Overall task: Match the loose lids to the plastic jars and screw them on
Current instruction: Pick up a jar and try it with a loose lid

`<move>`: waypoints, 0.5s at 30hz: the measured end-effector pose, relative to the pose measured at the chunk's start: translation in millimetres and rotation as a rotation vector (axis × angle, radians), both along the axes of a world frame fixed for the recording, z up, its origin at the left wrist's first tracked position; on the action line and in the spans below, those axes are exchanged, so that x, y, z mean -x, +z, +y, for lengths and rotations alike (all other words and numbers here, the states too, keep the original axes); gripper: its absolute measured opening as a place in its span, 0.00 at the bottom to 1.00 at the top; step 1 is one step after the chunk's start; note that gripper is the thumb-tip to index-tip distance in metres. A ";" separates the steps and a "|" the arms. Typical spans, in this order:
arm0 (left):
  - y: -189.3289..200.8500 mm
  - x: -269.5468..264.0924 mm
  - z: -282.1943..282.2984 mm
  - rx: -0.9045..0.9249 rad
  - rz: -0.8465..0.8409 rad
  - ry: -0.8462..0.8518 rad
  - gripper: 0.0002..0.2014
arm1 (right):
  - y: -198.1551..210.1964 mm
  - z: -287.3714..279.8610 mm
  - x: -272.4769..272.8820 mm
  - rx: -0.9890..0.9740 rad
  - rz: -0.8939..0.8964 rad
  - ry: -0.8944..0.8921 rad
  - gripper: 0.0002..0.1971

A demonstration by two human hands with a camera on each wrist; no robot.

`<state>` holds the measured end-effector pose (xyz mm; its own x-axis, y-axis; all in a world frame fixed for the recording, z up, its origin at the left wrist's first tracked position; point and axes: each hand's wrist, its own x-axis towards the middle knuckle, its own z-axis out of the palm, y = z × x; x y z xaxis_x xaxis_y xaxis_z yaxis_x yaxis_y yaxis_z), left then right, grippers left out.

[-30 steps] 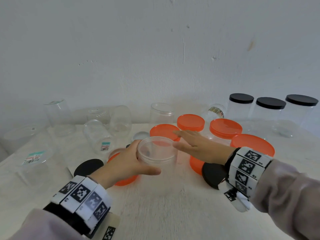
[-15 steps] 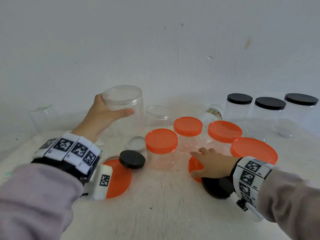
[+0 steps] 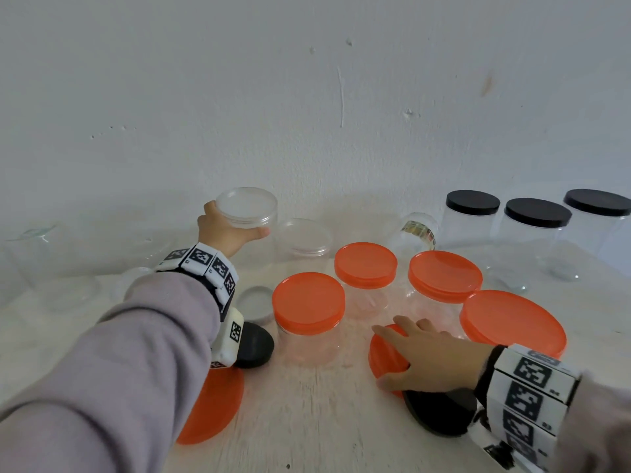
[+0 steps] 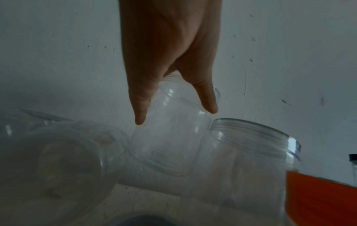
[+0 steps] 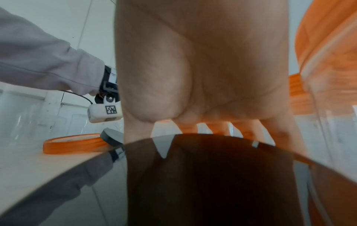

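My left hand grips a clear, lidless plastic jar by its upper wall, at the back left near the wall. In the left wrist view my fingers wrap round that jar, which is tilted beside another open jar. My right hand lies with fingers spread flat on a loose orange lid on the table, my wrist over a loose black lid. The right wrist view shows the palm above that black lid, with orange between the fingers.
Three jars with orange lids stand in the middle, a wider orange-lidded one to their right. Three black-lidded jars line the back right. A loose orange lid, a black lid and a clear lid lie at left.
My left hand carried the clear jar from the front centre to the back left. My right hand drew back from the orange-lidded jars and came down on the loose orange lid.
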<state>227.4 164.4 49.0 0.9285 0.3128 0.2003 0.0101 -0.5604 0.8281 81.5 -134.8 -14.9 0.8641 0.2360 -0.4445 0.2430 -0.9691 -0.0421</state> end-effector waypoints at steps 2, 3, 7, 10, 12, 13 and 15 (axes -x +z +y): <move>-3.2 -7.7 -2.3 0.001 0.030 -0.022 0.53 | 0.8 -0.7 -0.1 0.000 0.007 -0.001 0.46; -4.9 -10.5 -3.2 -0.002 0.055 -0.020 0.53 | 1.0 -1.0 0.2 -0.001 0.009 -0.001 0.46; -10.9 -16.4 -4.4 -0.035 0.172 0.022 0.52 | 2.3 -2.7 2.0 -0.001 0.017 0.009 0.46; -14.2 -17.9 -3.5 -0.042 0.249 0.037 0.52 | 5.2 -5.6 3.7 0.001 0.033 0.021 0.47; -15.3 -18.2 -4.0 -0.056 0.290 0.048 0.51 | 7.1 -8.2 5.3 0.005 0.051 0.031 0.49; -15.2 -18.0 -4.4 -0.057 0.298 0.054 0.49 | 8.0 -9.3 6.3 0.005 0.059 0.035 0.50; -13.0 -16.8 -3.8 -0.065 0.300 0.067 0.45 | 9.5 -10.7 8.5 0.004 0.069 0.043 0.51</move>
